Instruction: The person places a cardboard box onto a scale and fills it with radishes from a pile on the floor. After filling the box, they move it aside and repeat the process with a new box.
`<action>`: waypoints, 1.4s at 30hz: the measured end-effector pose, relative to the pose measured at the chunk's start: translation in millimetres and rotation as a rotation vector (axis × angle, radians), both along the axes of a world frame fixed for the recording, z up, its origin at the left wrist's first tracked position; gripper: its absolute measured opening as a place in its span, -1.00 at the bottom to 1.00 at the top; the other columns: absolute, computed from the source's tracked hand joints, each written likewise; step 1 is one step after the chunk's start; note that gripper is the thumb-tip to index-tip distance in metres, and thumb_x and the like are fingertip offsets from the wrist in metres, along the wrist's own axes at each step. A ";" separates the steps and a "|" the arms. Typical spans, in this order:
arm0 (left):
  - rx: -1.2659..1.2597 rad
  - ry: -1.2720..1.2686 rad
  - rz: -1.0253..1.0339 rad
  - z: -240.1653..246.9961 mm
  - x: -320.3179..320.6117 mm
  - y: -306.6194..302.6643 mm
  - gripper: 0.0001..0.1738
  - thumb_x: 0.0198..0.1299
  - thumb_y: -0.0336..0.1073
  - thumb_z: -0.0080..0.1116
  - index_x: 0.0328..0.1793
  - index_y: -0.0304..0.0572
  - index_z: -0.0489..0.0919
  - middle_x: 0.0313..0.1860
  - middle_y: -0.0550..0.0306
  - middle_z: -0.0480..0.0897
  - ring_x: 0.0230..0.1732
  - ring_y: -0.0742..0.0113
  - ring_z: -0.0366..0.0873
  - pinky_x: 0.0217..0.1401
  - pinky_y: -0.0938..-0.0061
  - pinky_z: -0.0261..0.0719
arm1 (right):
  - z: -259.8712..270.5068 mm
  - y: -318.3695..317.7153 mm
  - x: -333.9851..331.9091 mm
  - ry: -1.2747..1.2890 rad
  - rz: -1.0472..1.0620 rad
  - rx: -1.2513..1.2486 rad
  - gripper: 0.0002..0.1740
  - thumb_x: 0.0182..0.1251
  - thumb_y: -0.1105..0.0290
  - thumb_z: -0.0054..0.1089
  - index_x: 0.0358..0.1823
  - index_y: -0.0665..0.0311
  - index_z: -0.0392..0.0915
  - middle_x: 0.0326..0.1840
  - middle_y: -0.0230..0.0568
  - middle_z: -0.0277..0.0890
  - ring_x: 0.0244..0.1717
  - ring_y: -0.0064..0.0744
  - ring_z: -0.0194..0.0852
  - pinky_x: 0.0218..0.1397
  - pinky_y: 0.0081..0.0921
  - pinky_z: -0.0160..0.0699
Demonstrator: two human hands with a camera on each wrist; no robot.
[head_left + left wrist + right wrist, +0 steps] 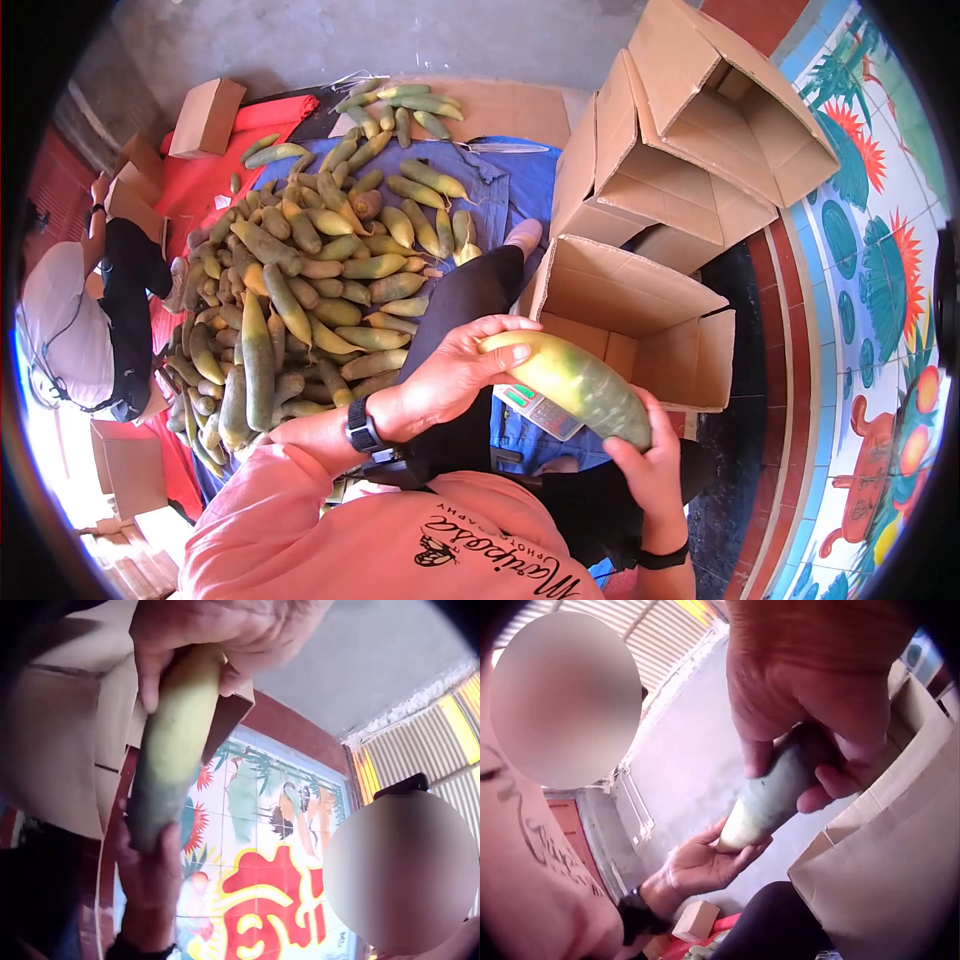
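Note:
A large radish-like vegetable, yellow at one end and dark green at the other, is held between both hands above the lap. The left hand grips its yellow end, thumb on top. Around the green end curl the fingers of the right hand. In the left wrist view the vegetable hangs between the left hand and the right hand. The right wrist view shows the right hand gripping the vegetable's green part, the left hand at the pale end.
An open cardboard box stands just beyond the hands, with more boxes stacked behind. A big heap of similar vegetables covers the blue cloth at left. A scale-like device lies below the vegetable. Another person is at far left.

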State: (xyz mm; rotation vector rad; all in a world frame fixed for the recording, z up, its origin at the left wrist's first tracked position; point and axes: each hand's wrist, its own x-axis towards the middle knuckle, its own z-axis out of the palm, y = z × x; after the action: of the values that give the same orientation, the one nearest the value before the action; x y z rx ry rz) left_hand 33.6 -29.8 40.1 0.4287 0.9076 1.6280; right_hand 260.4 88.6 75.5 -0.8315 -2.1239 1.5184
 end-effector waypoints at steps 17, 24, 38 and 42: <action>-0.079 1.093 0.135 -78.4 11.1 39.6 -0.23 0.08 -0.11 0.28 0.39 0.00 0.21 0.44 -0.28 0.01 0.43 -0.26 0.04 0.39 0.13 0.20 | -20.1 167.7 -43.1 -0.695 -0.154 -0.046 -0.51 0.21 0.12 0.17 0.00 0.37 0.42 -0.30 -0.22 0.51 -0.60 -0.53 0.46 -0.58 -0.61 0.35; -0.021 1.156 0.047 -78.0 5.5 46.4 -0.17 -0.17 -0.08 0.47 0.23 -0.02 0.27 0.45 -0.34 -0.08 0.39 -0.37 0.05 0.33 0.11 0.31 | -119.4 204.2 -103.8 -1.119 0.136 -0.144 -0.53 0.27 0.08 0.15 -0.06 0.37 0.40 -0.31 -0.17 0.51 -0.52 -0.40 0.56 -0.57 -0.48 0.47; 0.053 1.199 0.044 -88.4 4.4 48.6 -0.32 -0.05 -0.08 0.38 0.12 -0.11 0.28 0.40 -0.50 -0.12 0.39 -0.48 -0.03 0.40 0.04 0.16 | -178.7 246.0 -81.2 -1.127 0.167 -0.554 -0.48 0.38 0.35 0.00 0.32 0.35 0.21 0.10 -0.14 0.40 -0.07 -0.22 0.47 -0.13 -0.23 0.62; 0.044 1.197 0.048 -88.3 4.9 47.4 -0.32 -0.04 -0.08 0.38 0.14 -0.08 0.27 0.40 -0.48 -0.11 0.39 -0.45 -0.01 0.40 0.05 0.16 | -120.3 214.8 -112.1 -1.085 0.339 -0.282 -0.54 0.40 0.25 -0.01 0.25 0.31 0.33 0.11 -0.13 0.42 -0.03 -0.31 0.47 -0.03 -0.33 0.56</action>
State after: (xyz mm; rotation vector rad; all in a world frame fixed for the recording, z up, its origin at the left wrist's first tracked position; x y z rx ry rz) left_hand 38.4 17.6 -48.3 1.4969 1.7386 1.3481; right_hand 148.3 303.4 -44.8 -1.7715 -2.9227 1.7830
